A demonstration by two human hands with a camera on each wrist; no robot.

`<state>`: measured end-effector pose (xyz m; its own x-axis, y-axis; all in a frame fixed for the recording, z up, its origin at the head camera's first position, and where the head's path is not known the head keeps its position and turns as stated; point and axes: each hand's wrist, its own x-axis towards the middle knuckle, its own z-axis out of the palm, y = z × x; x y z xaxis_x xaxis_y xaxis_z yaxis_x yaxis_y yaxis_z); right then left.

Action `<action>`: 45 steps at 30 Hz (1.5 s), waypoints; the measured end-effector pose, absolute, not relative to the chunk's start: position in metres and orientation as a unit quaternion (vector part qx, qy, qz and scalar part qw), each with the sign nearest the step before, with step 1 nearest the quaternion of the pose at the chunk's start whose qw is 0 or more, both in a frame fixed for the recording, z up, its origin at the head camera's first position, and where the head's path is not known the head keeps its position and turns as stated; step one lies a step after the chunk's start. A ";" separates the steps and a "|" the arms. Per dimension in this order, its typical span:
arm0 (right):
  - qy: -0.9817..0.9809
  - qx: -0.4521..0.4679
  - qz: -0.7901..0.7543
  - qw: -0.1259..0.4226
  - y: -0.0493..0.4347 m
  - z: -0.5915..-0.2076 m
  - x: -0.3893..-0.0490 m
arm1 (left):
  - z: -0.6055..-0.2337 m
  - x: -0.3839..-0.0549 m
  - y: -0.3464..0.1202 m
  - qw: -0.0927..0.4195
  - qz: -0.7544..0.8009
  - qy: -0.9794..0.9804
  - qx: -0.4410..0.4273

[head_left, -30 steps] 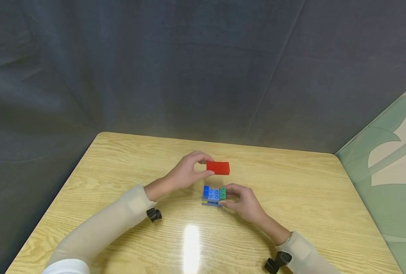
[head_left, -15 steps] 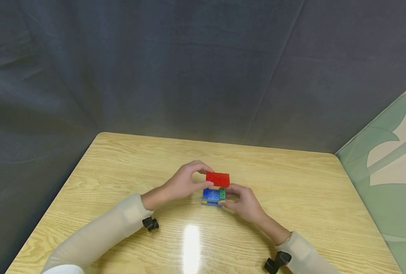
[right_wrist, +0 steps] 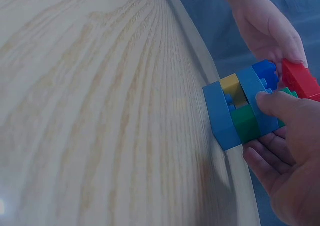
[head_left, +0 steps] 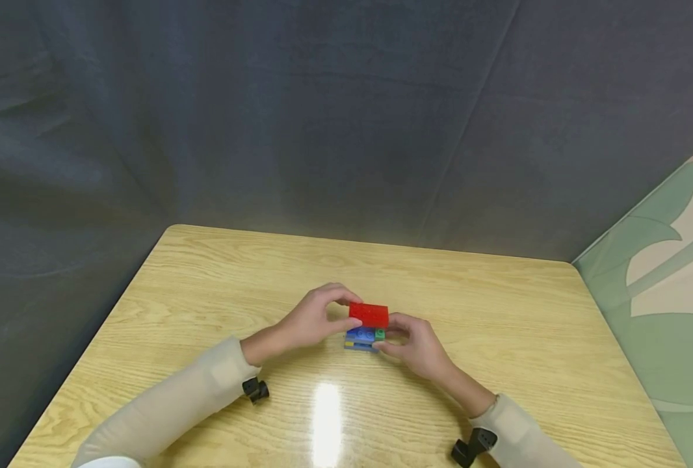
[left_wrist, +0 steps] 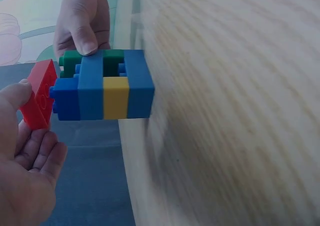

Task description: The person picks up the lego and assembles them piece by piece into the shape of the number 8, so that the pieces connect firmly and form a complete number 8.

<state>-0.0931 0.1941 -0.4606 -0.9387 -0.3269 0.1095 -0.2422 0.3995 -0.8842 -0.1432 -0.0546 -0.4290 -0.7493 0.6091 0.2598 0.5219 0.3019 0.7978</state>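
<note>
My left hand [head_left: 310, 320] pinches a red toy brick [head_left: 371, 315] by its left end, thumb in front and fingers behind. The brick hovers close over a small stack of toy bricks [left_wrist: 91, 93], overlapping it in the head view. Layered in that stack are a blue base brick [left_wrist: 139, 83], a yellow brick [left_wrist: 115, 97] and a green one [right_wrist: 245, 123], a second blue brick, then a dark blue brick [left_wrist: 67, 98] and another green one on top. My right hand [head_left: 417, 346] grips the stack from the right, its thumb on the upper blue brick in the right wrist view.
The stack stands on a light wooden table [head_left: 498, 312]. A dark curtain [head_left: 346, 130] hangs behind and along the left, and a panel with green leaf shapes [head_left: 674, 292] is at the right. Black wrist cameras [head_left: 255, 390] sit on both sleeves.
My left hand has brought the red brick down and nearer, from behind the stack to just over its studs. My right hand has kept its place on the stack.
</note>
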 end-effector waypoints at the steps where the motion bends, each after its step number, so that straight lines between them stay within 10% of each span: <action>1: 0.836 -0.170 -0.520 0.041 0.194 -0.461 -0.093 | -0.430 -0.143 -0.055 0.046 0.475 0.805 0.351; 45: 0.841 -0.177 -0.511 0.032 0.194 -0.459 -0.092 | -0.439 -0.144 -0.058 0.062 0.482 0.789 0.377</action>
